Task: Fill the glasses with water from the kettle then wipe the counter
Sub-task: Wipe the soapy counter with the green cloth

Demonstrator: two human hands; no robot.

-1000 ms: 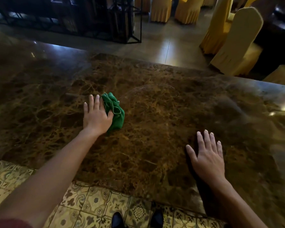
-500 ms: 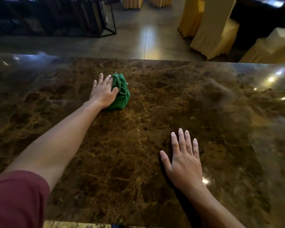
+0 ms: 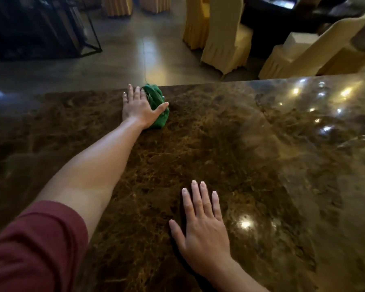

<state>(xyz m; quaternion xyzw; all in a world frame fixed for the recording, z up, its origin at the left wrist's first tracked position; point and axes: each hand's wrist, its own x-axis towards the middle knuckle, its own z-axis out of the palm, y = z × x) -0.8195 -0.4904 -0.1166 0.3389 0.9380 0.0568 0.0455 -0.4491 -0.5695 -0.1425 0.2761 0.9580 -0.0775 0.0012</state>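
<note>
A bunched green cloth (image 3: pixel 159 106) lies on the brown marble counter (image 3: pixel 230 144), close to its far edge. My left hand (image 3: pixel 138 109) presses flat on the cloth's left part, arm stretched out, thumb across the cloth. My right hand (image 3: pixel 202 228) rests flat on the counter near me, fingers spread, holding nothing. No kettle or glasses are in view.
Beyond the counter's far edge is a tiled floor (image 3: pixel 135 51). Chairs in yellow covers (image 3: pixel 226 39) stand at the back right, and a dark metal rack (image 3: pixel 40 28) at the back left. Light glare spots the counter's right side (image 3: pixel 325 114).
My left hand has pushed the green cloth away from me, from the counter's middle to near its far edge. My right hand has stayed flat on the counter.
</note>
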